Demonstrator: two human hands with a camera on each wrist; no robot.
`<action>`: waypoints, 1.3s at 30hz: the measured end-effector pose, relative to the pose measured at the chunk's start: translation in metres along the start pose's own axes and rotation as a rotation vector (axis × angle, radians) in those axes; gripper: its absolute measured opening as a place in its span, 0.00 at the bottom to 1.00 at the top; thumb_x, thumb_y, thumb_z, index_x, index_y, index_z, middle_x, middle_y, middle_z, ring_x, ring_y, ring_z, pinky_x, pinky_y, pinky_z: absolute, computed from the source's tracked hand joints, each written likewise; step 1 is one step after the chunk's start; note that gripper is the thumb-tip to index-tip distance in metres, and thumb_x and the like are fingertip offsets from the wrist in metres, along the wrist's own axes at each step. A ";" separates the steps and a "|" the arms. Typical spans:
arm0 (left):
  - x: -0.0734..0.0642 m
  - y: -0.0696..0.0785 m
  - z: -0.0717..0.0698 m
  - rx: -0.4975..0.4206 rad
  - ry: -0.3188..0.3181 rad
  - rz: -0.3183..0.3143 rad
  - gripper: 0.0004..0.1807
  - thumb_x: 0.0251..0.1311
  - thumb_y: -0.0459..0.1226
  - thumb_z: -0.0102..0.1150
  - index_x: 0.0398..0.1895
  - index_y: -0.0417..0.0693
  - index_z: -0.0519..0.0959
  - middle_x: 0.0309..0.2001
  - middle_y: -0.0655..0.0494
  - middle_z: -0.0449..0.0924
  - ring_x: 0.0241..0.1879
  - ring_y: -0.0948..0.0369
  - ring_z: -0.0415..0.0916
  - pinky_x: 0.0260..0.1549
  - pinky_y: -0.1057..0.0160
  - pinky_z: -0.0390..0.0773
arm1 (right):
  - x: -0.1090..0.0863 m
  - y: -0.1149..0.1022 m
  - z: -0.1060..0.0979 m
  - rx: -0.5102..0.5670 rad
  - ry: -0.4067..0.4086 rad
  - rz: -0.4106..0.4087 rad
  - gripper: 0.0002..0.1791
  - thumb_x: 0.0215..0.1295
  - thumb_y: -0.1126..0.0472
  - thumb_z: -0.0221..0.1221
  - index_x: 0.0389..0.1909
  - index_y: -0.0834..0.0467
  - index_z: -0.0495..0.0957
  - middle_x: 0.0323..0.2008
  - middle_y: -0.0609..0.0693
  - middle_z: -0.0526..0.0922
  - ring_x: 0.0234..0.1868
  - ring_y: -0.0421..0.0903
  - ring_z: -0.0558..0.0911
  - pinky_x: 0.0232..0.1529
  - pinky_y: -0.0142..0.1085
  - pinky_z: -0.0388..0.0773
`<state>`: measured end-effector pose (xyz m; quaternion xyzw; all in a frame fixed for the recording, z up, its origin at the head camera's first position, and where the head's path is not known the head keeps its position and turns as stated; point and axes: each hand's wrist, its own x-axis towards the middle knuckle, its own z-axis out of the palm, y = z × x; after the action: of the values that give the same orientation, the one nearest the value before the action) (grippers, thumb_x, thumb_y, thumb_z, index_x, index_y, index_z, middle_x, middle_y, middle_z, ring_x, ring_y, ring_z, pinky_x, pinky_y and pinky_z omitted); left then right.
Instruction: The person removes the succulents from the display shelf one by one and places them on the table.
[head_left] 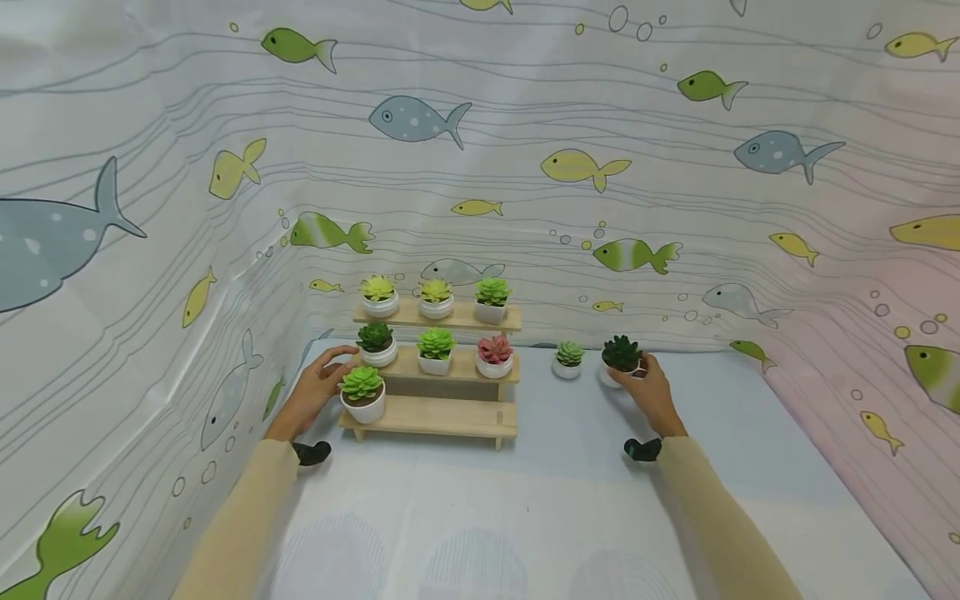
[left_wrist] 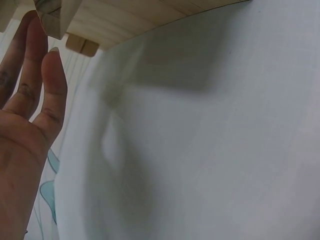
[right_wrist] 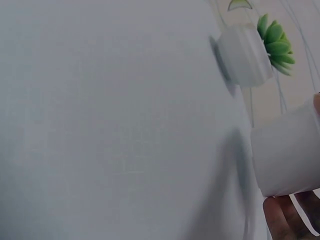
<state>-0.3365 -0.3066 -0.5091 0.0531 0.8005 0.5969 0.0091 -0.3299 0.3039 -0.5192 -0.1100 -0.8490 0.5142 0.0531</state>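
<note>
the dark-leaved succulent [head_left: 622, 353] is found toward the right of the work area, directly within the grasp of the right hand [head_left: 652, 396]. its white pot [right_wrist: 287, 157] is held at the sides between thumb and fingers, the hand being closed only as far as the pot's width allows, and the leaves are left exposed above the grip. in the right wrist view, the fingers [right_wrist: 282, 220] are seen bent against the pot; whether its base touches the table [head_left: 480, 492] cannot be established. just to the left of the held pot, and apart from it, a small succulent [head_left: 568, 354] is stood upright on the table. further left, a three-tier wooden rack [head_left: 442, 412] is noted. the left hand [head_left: 313, 396] is placed at the rack's left end, its fingers partly extended and lightly bent; nothing is gripped by it, and its fingertips are observed at the wood in the left wrist view. on the top tier, a pair of yellow-green succulents [head_left: 378, 288] and a light green succulent [head_left: 492, 292] are lined up. the middle tier is occupied by a dark green plant [head_left: 375, 337], a bright green plant [head_left: 436, 342] and a reddish plant [head_left: 495, 349]. on the bottom tier, a leafy green succulent [head_left: 362, 383] is set at the left end, just beside the left hand. both forearms are covered by pale yellow sleeves [head_left: 720, 517].
</note>
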 end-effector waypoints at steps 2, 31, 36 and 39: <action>0.001 -0.001 0.000 -0.004 0.006 -0.002 0.28 0.61 0.58 0.54 0.64 0.66 0.68 0.63 0.49 0.68 0.54 0.59 0.70 0.40 0.58 0.74 | 0.002 0.001 0.000 -0.005 0.003 0.003 0.54 0.54 0.38 0.66 0.73 0.59 0.49 0.63 0.61 0.64 0.60 0.57 0.64 0.57 0.51 0.65; 0.004 -0.004 0.004 -0.059 0.014 -0.018 0.27 0.62 0.57 0.54 0.64 0.67 0.68 0.53 0.51 0.75 0.46 0.62 0.74 0.37 0.63 0.76 | 0.010 0.015 -0.004 -0.017 -0.043 0.028 0.62 0.52 0.32 0.63 0.76 0.53 0.36 0.70 0.61 0.55 0.66 0.57 0.62 0.63 0.54 0.60; 0.001 0.000 0.004 -0.064 0.009 -0.021 0.27 0.62 0.57 0.54 0.64 0.65 0.68 0.53 0.49 0.75 0.46 0.61 0.74 0.37 0.63 0.76 | 0.003 0.012 -0.009 -0.002 -0.052 -0.016 0.60 0.53 0.34 0.64 0.76 0.49 0.37 0.71 0.60 0.53 0.67 0.58 0.62 0.62 0.56 0.60; 0.003 -0.003 0.003 -0.068 0.023 -0.026 0.27 0.62 0.57 0.54 0.64 0.66 0.68 0.54 0.49 0.75 0.47 0.61 0.74 0.38 0.63 0.77 | -0.002 0.008 -0.011 0.002 -0.033 -0.019 0.59 0.52 0.35 0.65 0.76 0.46 0.38 0.70 0.59 0.55 0.66 0.59 0.62 0.59 0.57 0.62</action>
<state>-0.3393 -0.3041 -0.5127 0.0354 0.7805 0.6241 0.0097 -0.3244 0.3163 -0.5210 -0.0933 -0.8503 0.5160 0.0442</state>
